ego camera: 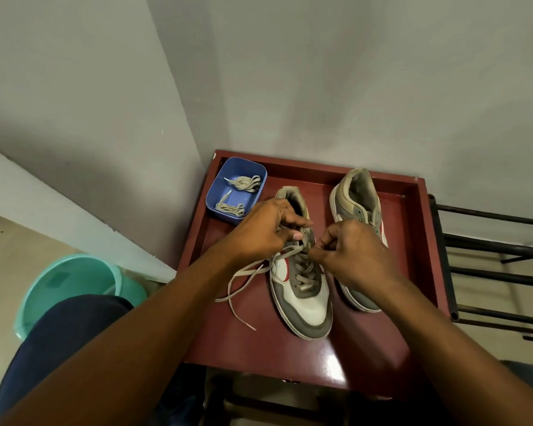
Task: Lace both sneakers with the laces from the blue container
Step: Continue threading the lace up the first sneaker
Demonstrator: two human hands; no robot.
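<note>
A grey wall fills the top. Below it sits a shiny dark red table (259, 348), square, with a raised rim on three sides. A round teal bucket (74, 278) stands on the floor at 8 o'clock from the table. A black metal rack (442, 256) stands just beside the table at 3 o'clock.

Two shoes lie on the table side by side. Both run long from 12 to 6 o'clock, heels at 12 by the wall and toes at 6, near the person. The left shoe (305, 305) is smooth white and grey with red stripes, a grey toe and a soft tan collar. Its toe leans a little to 5 o'clock. The right shoe (356, 195) looks the same, and its holes are bare. Its front is partly hidden by the right hand.

A blue box (251, 198) with round corners sits in the table's 11 o'clock corner, just beside the left shoe's heel. Two flat tan laces (245, 183) lie bunched in it.

Another flat tan lace (303, 273) crosses up the left shoe. Its loose ends trail over the table to 8 o'clock.

The left hand (265, 232) and right hand (351, 250) are over the top holes of the left shoe. Each hand's fingers are curled, pinching the lace.
</note>
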